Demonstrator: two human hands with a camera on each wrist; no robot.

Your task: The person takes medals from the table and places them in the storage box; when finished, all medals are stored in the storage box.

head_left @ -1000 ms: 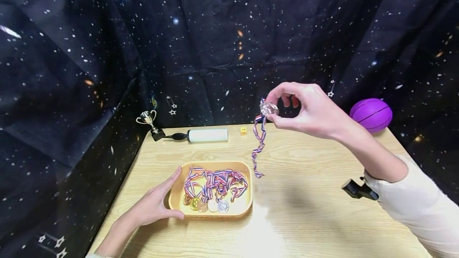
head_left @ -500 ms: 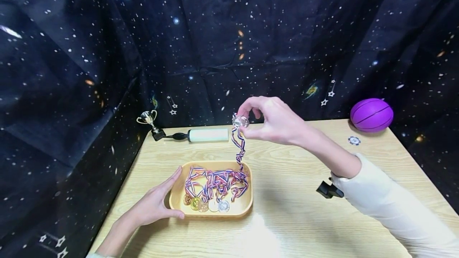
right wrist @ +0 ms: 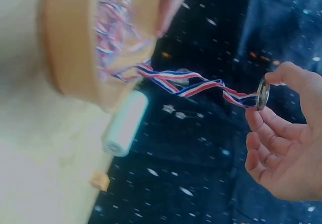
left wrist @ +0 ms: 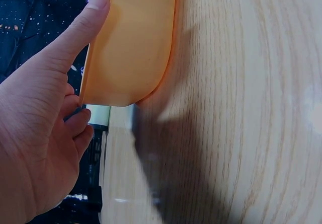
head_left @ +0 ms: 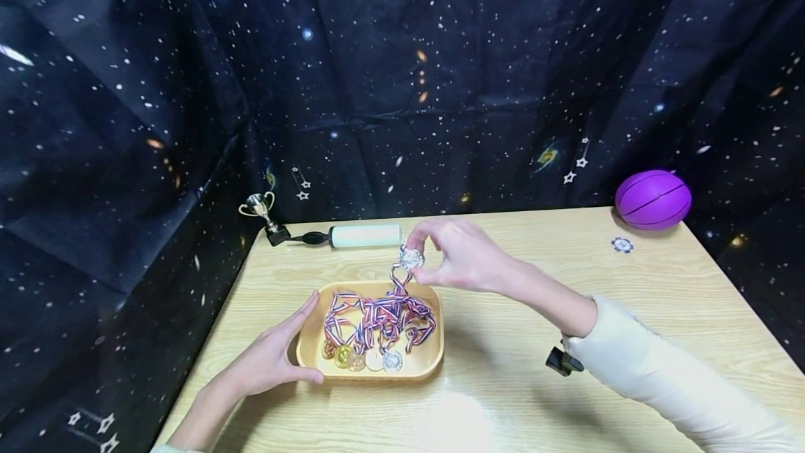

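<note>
A silver medal (head_left: 411,258) is pinched between the thumb and fingers of my right hand (head_left: 462,257), above the back of a light-orange plastic tray (head_left: 434,362). Its red, white and blue ribbon (right wrist: 186,83) hangs down into the tray, among other striped ribbons. Several gold, bronze and silver medals lie along the tray's near side, such as a silver one (head_left: 393,361). My left hand (head_left: 270,362) grips the tray's left end, thumb at the near corner and fingers at the far one. The left wrist view shows the thumb (left wrist: 83,27) at the rim and curled fingers beyond.
A small silver trophy (head_left: 258,208) with a black base stands at the back left, beside a white-barrelled hand pump (head_left: 366,235). A purple ball (head_left: 654,200) sits at the back right, near a poker chip (head_left: 622,245). A small yellow cube (right wrist: 99,180) shows in the right wrist view.
My right hand has carried the silver medal left and down toward the tray, and its ribbon has come down onto the other ribbons. My left hand has stayed on the tray.
</note>
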